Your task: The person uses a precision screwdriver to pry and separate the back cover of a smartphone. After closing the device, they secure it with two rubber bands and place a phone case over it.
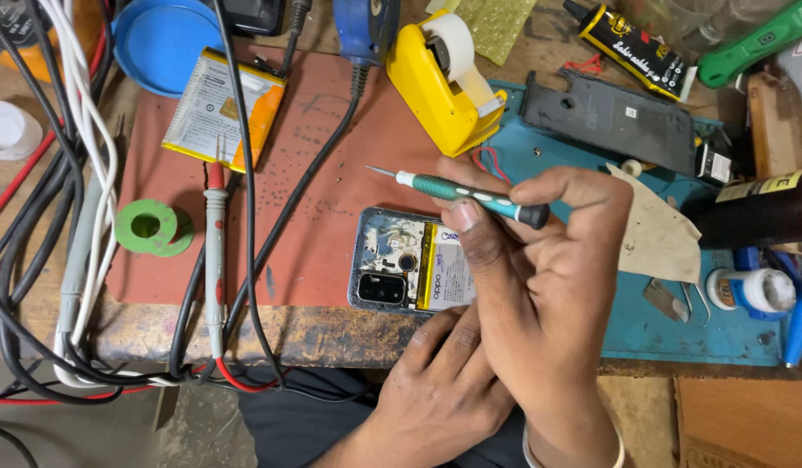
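The right hand (548,260) has its grip closed on one green-handled precision screwdriver (470,195), pinched between thumb and fingers and held nearly level, its fine tip free in the air and pointing left above the opened phone (405,260). The left hand (444,381) lies below, fingers curled against the phone's near edge, seemingly to steady it; how firmly it grips I cannot tell. The single phone lies back-off at the tabletop's (323,334) front edge on a red mat (331,156). Farther out: one yellow tape dispenser (435,82), one loose battery (220,108), one green solder spool (151,227), one removed dark back cover (613,117).
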